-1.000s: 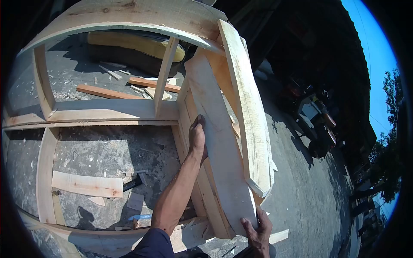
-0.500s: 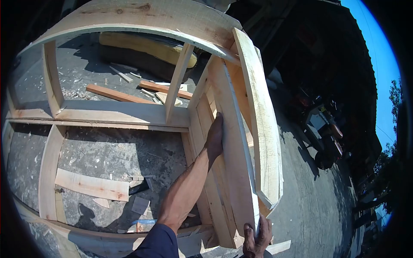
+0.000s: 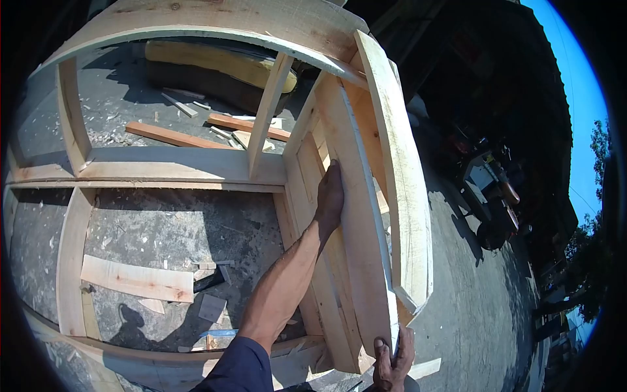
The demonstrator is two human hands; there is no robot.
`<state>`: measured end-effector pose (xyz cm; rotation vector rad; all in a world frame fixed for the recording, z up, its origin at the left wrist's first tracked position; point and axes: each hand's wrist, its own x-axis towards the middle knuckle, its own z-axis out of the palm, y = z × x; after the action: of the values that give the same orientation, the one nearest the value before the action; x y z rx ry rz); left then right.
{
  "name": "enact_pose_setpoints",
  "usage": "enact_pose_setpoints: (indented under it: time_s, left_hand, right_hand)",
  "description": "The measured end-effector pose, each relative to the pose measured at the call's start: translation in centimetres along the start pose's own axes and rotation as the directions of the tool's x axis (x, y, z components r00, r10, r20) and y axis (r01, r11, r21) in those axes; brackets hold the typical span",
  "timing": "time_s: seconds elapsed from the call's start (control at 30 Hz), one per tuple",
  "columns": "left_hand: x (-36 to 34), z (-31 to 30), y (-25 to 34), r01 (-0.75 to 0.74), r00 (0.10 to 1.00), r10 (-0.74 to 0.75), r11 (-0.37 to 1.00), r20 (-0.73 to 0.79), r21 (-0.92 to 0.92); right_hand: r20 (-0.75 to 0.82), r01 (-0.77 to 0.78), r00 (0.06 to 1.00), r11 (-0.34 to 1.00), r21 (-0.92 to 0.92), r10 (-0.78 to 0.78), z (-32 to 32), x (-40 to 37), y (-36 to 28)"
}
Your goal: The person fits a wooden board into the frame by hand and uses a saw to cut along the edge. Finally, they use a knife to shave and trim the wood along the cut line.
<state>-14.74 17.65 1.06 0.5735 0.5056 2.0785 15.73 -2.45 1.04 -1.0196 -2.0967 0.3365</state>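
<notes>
A long pale board (image 3: pixel 358 196) stands on edge at the right end of a large wooden frame (image 3: pixel 189 166). My left hand (image 3: pixel 330 196) is against the board's left face around mid-length, its fingers partly hidden behind the wood. At the board's near end, my right hand (image 3: pixel 392 363) grips the edge, with the thumb on the near face and fingers on the far side. Another rough board (image 3: pixel 403 176) of the frame slants along the right, beside the held board and separated from it by a gap.
A loose curved plank (image 3: pixel 138 278) lies on the concrete inside the frame. Beyond the middle rail are reddish wood strips (image 3: pixel 173 136) and a yellow-topped dark object (image 3: pixel 215 65). A motorcycle (image 3: pixel 493 202) stands in shade at the right.
The view has shifted slightly. My left hand sits a little higher along the board, and the board's near end has moved slightly right and up with my right hand.
</notes>
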Motion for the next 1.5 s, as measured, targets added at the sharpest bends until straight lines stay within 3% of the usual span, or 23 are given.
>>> enact_pose_setpoints:
  time_s: [0.1, 0.43, 0.53, 0.67, 1.1, 1.27, 1.37, 1.4, 1.43, 1.47, 1.5]
  left_hand:
    - [-0.1, 0.4, 0.1, -0.027, 0.997, 0.030, 0.999, -0.065, 0.046]
    - [0.4, -0.1, -0.3, -0.048, 0.999, 0.048, 0.998, -0.007, -0.044]
    - [-0.9, -0.1, 0.7, 0.011, 0.980, 0.030, 0.979, 0.196, -0.202]
    - [-2.0, 0.6, 1.8, 0.019, 0.970, 0.054, 0.957, 0.239, -0.291]
    - [-2.3, 5.8, 4.0, 0.021, 0.997, 0.004, 0.949, 0.078, -0.314]
    - [-1.9, 6.1, 3.6, 0.017, 0.997, 0.010, 0.937, 0.074, -0.350]
    - [-1.5, 5.6, 3.3, 0.031, 0.996, 0.000, 0.942, 0.092, -0.333]
    - [-1.5, 5.6, 3.2, 0.030, 0.995, 0.002, 0.943, 0.095, -0.333]
    - [-1.5, 5.7, 3.2, 0.027, 0.996, 0.005, 0.940, 0.094, -0.340]
    - [-1.4, 5.6, 3.2, 0.026, 0.996, 0.005, 0.938, 0.087, -0.346]
    - [-1.3, 5.5, 3.1, 0.021, 0.996, 0.009, 0.938, 0.086, -0.345]
  right_hand:
    - [0.019, -0.018, 1.000, 0.999, -0.038, 0.019, -0.1, -0.1, -0.1]
    - [0.016, 0.074, 0.997, 0.992, -0.104, -0.073, -0.4, -0.6, -0.6]
    - [0.015, 0.094, 0.996, 0.990, -0.106, -0.093, -0.1, -0.9, -1.0]
    - [0.045, 0.124, 0.992, 0.988, -0.090, -0.120, -1.3, -1.0, -1.1]
    - [-0.050, 0.188, 0.978, 0.960, -0.208, -0.202, -10.1, 2.0, -5.5]
    - [-0.131, 0.209, 0.958, 0.934, -0.289, -0.254, -10.2, 3.5, -5.9]
    - [-0.214, 0.221, 0.932, 0.925, -0.309, -0.294, -9.4, 0.0, -3.5]
    - [-0.088, 0.135, 0.962, 0.726, -0.674, -0.260, -9.2, -4.2, -0.9]
    - [0.011, 0.079, 0.984, 0.386, -0.919, -0.177, -9.1, -6.4, 0.8]
    - [-0.003, 0.036, 0.996, 0.446, -0.895, -0.088, -9.3, -6.2, 1.5]
    - [-0.062, -0.041, 0.998, 0.688, -0.725, -0.006, -9.8, -4.9, 1.8]
